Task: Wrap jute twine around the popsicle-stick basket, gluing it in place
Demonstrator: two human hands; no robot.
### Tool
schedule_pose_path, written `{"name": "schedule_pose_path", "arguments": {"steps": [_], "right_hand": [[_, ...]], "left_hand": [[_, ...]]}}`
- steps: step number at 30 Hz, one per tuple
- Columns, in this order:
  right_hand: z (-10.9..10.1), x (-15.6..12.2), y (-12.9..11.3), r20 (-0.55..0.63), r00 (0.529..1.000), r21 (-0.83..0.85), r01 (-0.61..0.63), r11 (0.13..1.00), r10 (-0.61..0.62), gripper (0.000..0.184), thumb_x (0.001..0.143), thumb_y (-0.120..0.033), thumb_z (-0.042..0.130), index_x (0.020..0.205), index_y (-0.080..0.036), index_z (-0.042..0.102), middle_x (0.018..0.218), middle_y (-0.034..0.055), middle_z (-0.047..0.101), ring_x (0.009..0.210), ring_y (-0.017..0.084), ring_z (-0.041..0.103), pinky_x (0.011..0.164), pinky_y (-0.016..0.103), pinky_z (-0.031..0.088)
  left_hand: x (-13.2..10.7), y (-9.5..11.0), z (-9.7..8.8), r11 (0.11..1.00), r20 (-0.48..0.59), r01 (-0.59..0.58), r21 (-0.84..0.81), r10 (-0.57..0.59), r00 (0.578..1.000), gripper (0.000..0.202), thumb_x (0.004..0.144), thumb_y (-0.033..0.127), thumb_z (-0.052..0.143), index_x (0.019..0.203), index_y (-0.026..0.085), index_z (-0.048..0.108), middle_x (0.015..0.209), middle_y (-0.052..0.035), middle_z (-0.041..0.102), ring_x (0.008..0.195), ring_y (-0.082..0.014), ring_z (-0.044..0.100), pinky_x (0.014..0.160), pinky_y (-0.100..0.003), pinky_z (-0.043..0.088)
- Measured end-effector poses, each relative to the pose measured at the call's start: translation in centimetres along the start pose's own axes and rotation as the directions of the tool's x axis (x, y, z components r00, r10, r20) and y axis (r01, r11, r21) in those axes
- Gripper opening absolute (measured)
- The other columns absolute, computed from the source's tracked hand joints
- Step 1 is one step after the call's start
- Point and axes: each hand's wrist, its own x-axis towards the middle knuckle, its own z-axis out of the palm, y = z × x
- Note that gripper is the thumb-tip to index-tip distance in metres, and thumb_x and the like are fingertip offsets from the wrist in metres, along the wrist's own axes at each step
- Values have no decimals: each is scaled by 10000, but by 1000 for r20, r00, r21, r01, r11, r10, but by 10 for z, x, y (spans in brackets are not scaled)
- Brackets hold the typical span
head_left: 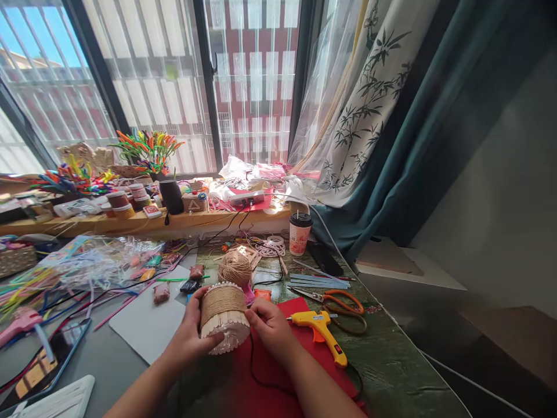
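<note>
My left hand (190,334) wraps around the left side of a round holder (224,316) made of upright wooden sticks and wound with brown twine. My right hand (268,326) is closed against its right side, fingers pinched at the twine band. The holder stands over a red sheet (300,331) on the table. A ball of brown twine (235,268) sits just behind it. A yellow glue gun (322,332) lies to the right of my right hand, its black cord running under my right wrist.
Orange-handled scissors (339,303) lie behind the glue gun. A paper cup with a lid (300,233), a black phone (324,258) and pale blue sticks (319,281) are at the back right. Pipe cleaners and plastic bags (87,267) crowd the left. A cluttered wooden shelf (130,220) runs under the window.
</note>
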Motion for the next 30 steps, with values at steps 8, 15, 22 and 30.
{"name": "schedule_pose_path", "arguments": {"steps": [8,15,22,30], "right_hand": [[1,2,9,10,994,25,-109,994,109,464,888,-540,604,602,-213,441,643,-29,425,638,138,397,612,275,327],[8,-2,3,58,998,-11,-29,1000,29,436,925,-494,579,622,-213,439,659,-24,441,668,145,416,640,283,333],[6,-3,3,86,996,-28,-16,999,18,482,940,-560,559,632,-211,437,683,-17,464,683,151,433,653,289,345],[9,-2,0,90,996,-50,0,999,5,515,946,-613,538,634,-206,487,678,-13,491,677,152,459,652,294,356]], "left_hand": [[-9,-14,12,938,-51,54,341,-39,998,885,801,393,715,1487,229,180,1549,-202,404,1443,-385,431,1174,-585,369],[-9,0,-13,790,-39,29,612,-6,999,976,698,476,805,1529,194,379,1584,-217,437,1475,-465,369,1183,-638,331],[7,50,4,712,199,-247,658,153,968,1009,735,489,835,1594,293,345,1651,-148,371,1499,-413,350,1195,-586,352],[2,16,4,717,60,-163,678,167,984,861,796,383,786,1562,223,428,1585,-181,451,1462,-423,404,1183,-581,375]]}}
